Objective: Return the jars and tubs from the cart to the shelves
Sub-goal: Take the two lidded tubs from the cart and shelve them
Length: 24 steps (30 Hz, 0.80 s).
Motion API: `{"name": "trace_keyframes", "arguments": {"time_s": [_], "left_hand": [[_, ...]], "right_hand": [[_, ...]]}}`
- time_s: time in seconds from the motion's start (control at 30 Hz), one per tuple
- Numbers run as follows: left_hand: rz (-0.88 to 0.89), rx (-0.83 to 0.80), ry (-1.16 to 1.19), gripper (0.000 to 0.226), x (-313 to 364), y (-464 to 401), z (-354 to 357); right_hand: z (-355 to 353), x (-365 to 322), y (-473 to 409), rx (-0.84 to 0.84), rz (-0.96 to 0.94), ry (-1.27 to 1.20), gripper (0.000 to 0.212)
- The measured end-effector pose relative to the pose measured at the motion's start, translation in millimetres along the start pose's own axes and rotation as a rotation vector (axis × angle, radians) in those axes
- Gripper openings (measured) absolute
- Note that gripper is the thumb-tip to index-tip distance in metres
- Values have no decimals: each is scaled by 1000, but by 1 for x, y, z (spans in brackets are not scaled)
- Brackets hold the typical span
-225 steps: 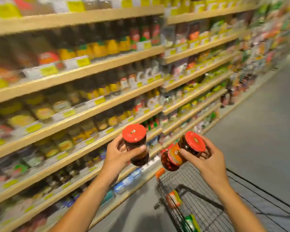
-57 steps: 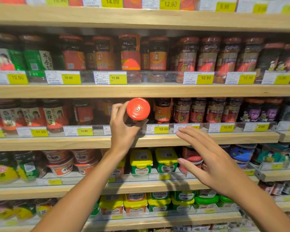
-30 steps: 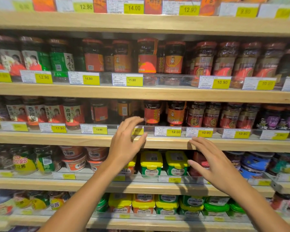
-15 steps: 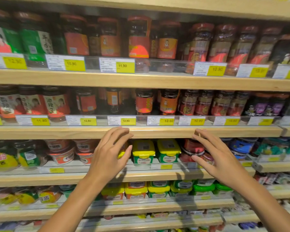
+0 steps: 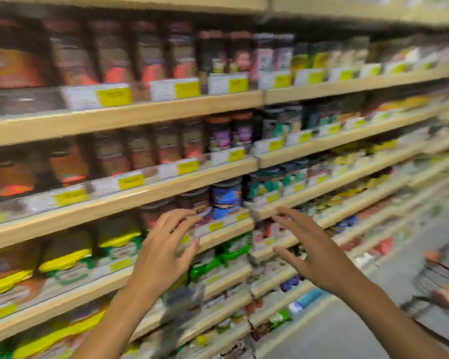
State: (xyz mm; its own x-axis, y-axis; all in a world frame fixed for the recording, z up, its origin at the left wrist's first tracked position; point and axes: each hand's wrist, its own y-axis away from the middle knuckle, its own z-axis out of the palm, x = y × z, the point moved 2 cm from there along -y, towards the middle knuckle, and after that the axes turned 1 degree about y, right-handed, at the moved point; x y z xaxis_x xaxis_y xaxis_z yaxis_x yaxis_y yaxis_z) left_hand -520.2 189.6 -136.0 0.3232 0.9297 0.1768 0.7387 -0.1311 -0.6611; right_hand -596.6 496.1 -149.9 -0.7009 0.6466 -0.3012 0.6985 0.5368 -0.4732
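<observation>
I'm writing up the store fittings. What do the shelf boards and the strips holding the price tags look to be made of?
The shelf boards look like pale wood or wood-look laminate with a matt finish: even tan fronts, no glare; blur hides any grain. The strips look like clear glossy plastic: jars show through and light glints off them. The price tags look like white and yellow paper.

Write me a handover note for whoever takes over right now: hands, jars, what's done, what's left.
Left hand: empty, fingers spread, in front of the shelves.
Right hand: empty, fingers open, also off the shelf.
Jars: none held now; the picture is badly blurred, so individual jars on the shelves can't be told apart.
Cart: at the right edge, contents unreadable.
Done: both hands are free.
Left: probably go to the cart for whatever remains and shelve it.
</observation>
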Motion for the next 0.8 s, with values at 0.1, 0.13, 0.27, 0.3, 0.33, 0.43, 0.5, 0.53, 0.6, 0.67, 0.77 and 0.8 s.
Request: {"name": "trace_keyframes", "arguments": {"time_s": [0.1,0.13,0.27,0.3,0.33,0.43,0.5,0.53,0.6,0.67,0.77,0.8], "left_hand": [[128,-122,90,38,79,-39,88],[162,-153,125,38,108,-51,116],[304,-277,307,40,222,-84,212],[332,-314,354,41,247,-90,232],[362,-350,397,41,270,-95,251],[456,-423,485,36,335,-110,298],[492,-463,539,36,373,-118,323],[511,-488,563,37,390,-122,335],[561,-538,594,37,417,-128,362],[588,-592,631,39,441,-137,392],[627,-636,678,43,472,-157,438],[636,-646,696,44,482,-166,453]], "right_hand": [[-38,82,74,26,150,36,61],[-49,109,101,28,209,48,59],[-95,196,202,66,458,115,60],[-108,210,224,77,518,129,61],[-121,223,245,82,574,139,63],[-151,254,298,95,692,190,67],[-165,272,328,128,768,209,68],[-169,281,340,143,805,214,68],[-174,296,360,160,873,212,67],[-177,314,375,160,914,222,65],[-185,349,389,164,984,230,66],[-188,362,391,167,1003,235,67]]}}
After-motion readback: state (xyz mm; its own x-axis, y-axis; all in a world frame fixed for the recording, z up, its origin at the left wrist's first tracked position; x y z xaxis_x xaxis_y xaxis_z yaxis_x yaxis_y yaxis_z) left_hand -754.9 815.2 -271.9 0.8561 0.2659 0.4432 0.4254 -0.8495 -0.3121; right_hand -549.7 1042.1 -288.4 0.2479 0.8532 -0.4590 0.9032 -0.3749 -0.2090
